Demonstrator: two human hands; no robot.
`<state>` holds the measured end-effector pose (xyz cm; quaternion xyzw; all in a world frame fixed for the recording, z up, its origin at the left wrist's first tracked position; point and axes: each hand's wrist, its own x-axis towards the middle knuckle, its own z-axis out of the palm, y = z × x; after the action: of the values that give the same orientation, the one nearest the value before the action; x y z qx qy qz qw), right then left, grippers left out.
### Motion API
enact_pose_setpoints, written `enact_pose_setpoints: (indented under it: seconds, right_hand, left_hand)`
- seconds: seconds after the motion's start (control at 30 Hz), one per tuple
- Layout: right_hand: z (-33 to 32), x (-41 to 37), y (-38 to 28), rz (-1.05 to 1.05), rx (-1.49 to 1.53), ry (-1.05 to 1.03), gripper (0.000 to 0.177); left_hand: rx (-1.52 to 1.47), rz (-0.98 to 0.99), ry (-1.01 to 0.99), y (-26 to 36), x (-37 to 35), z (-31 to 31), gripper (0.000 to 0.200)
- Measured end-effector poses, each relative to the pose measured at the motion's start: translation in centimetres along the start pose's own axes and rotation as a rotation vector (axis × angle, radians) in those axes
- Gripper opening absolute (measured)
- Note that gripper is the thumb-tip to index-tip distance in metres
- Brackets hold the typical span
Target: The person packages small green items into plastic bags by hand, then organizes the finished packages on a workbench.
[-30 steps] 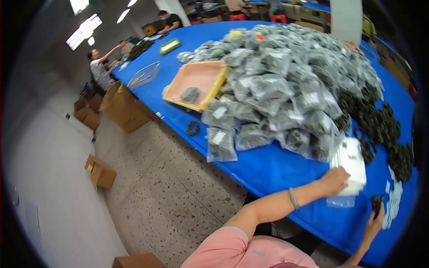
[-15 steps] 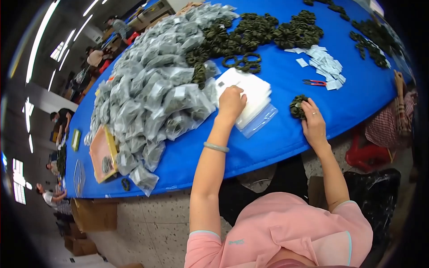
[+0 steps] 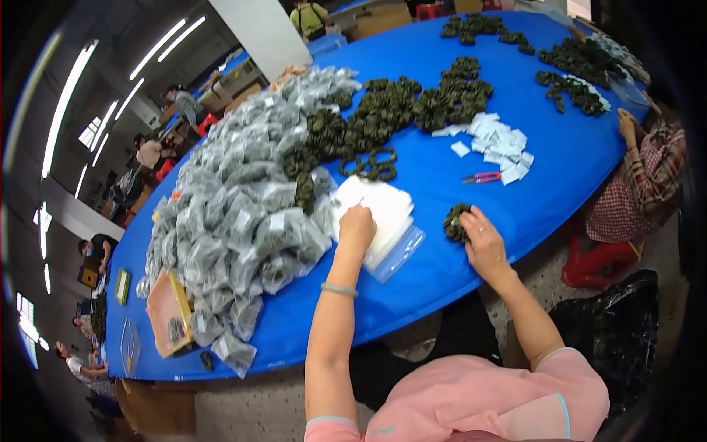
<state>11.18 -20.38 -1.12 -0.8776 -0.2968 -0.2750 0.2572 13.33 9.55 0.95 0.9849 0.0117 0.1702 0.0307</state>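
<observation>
My left hand point(image 3: 357, 227), its fingers curled together, rests on a stack of white plastic bags point(image 3: 387, 214) with a clear flap at the near end. Anything between those fingertips is hidden. To the right, my right hand point(image 3: 486, 241) has its thumb and fingers at the right edge of a dark green scrunchie point(image 3: 456, 223) lying on the blue table point(image 3: 420, 287). Beyond the hands are a heap of dark green scrunchies point(image 3: 387, 107), a pile of pale blue slips point(image 3: 501, 147) and red-handled snips point(image 3: 482, 178).
Left of the bags rises a large heap of bagged items point(image 3: 236, 199). A pink tray point(image 3: 168, 313) stands near the left edge. A co-worker in a checked top point(image 3: 626, 191) sits at the right, near more scrunchies point(image 3: 578, 62). Other people are in the background.
The whole view has shifted, showing more of the table's far side. My left hand stays on the white bags, and my right hand stays at the scrunchie.
</observation>
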Motion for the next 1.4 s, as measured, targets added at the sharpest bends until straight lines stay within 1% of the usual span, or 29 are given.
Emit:
enact_pose_setpoints:
  seconds: [0.03, 0.2, 0.27, 0.3, 0.37, 0.43, 0.5, 0.53, 0.57, 0.63, 0.7, 0.77, 0.8, 0.9, 0.93, 1.0, 1.03, 1.07, 1.1, 1.2, 1.27, 1.3, 1.33, 1.4]
  right_hand:
    - [-0.2, 0.1, 0.0, -0.004, -0.017, 0.029, 0.053]
    - [-0.1, 0.3, 0.2, -0.012, 0.016, 0.015, 0.052]
    - [-0.2, 0.2, 0.0, -0.014, 0.031, 0.011, 0.051]
    - [-0.3, 0.0, 0.0, -0.013, 0.031, 0.005, 0.051]
    - [-0.4, 0.4, 0.4, -0.005, 0.035, 0.026, 0.050]
    - [-0.2, 0.0, 0.3, 0.014, 0.059, 0.017, 0.050]
    - [0.0, -0.2, 0.7, 0.095, 0.150, 0.047, 0.050]
    - [0.1, -0.2, 0.8, 0.128, 0.186, 0.044, 0.050]
    - [-0.3, -0.2, 0.7, 0.330, 0.418, 0.066, 0.050]
    - [-2.3, -0.1, -0.4, 0.553, 0.711, 0.083, 0.050]
    - [-2.9, -0.5, -2.3, 0.577, 0.783, 0.054, 0.050]
    - [-2.4, -1.2, -3.6, 0.166, 0.659, 0.117, 0.047]
    - [-2.1, -1.6, -3.9, 0.162, 0.665, 0.109, 0.047]
    - [-1.0, -2.6, -4.4, -0.104, 0.424, -0.072, 0.045]
    - [-1.0, -2.7, -4.6, -0.153, 0.387, -0.103, 0.045]
    - [-1.2, -2.9, -5.0, -0.224, 0.328, -0.169, 0.043]
    - [-1.7, -3.0, -5.2, -0.249, 0.308, -0.206, 0.041]
    - [-2.1, -2.6, -5.6, -0.288, 0.295, -0.236, 0.039]
    - [-1.9, -1.6, -6.4, -0.354, 0.301, -0.256, 0.038]
    - [-0.8, -1.3, -6.8, -0.283, 0.210, -0.249, 0.037]
    - [0.3, -1.6, -6.9, -0.279, 0.170, -0.233, 0.037]
    - [1.0, -1.7, -7.2, -0.293, 0.168, -0.221, 0.037]
    - [1.0, -1.6, -6.9, -0.280, 0.181, -0.246, 0.038]
    - [1.2, -1.2, -6.3, -0.254, 0.206, -0.294, 0.039]
  left_hand:
    - [-0.006, 0.008, 0.016, -0.1, 0.0, 0.1, 0.011]
    - [-0.005, 0.041, -0.011, -0.5, 0.5, 0.2, 0.013]
    - [-0.028, -0.087, 0.002, -0.4, 0.5, 0.0, 0.012]
    - [-0.031, -0.090, -0.004, 0.0, 0.4, -0.3, 0.012]
    - [-0.080, -0.090, 0.137, 1.5, 0.6, -2.6, 0.012]
    - [-0.121, -0.110, 0.246, 2.7, -0.7, -5.0, 0.011]
    - [-0.176, 0.016, 0.267, 5.8, -3.1, -5.4, 0.009]
    - [-0.176, -0.009, 0.229, 7.1, -4.6, -5.3, 0.009]
    - [-0.187, 0.003, 0.128, 8.3, -6.0, -5.1, 0.008]
    - [-0.244, 0.029, 0.030, 10.0, -7.6, -4.7, 0.006]
    - [-0.290, 0.026, 0.015, 10.6, -8.6, -4.0, 0.006]
    - [-0.510, 0.041, -0.029, 10.2, -9.1, -3.1, 0.006]
    - [-0.508, 0.030, -0.027, 9.9, -9.2, -3.1, 0.006]
    - [-0.855, -0.238, -0.069, 8.6, -9.1, -3.5, 0.006]
    - [-0.970, -0.328, -0.079, 8.3, -9.1, -3.6, 0.006]
    - [-1.016, -0.293, -0.038, 8.1, -9.4, -3.6, 0.006]
    - [-1.008, -0.307, -0.031, 8.3, -9.6, -3.2, 0.006]
    - [-0.880, -0.100, 0.073, 8.5, -9.5, -2.6, 0.003]
    - [-0.713, 0.088, 0.186, 8.1, -9.2, -2.4, 0.005]
    - [-0.569, 0.266, 0.334, 8.9, -8.8, -3.6, 0.012]
    - [-0.475, 0.316, 0.335, 9.5, -8.5, -3.6, 0.011]
    - [-0.368, 0.371, 0.364, 9.5, -8.5, -3.0, 0.010]
    - [-0.353, 0.371, 0.316, 9.3, -8.8, -3.4, 0.013]
    - [-0.319, 0.378, 0.372, 9.1, -9.6, -3.9, 0.013]
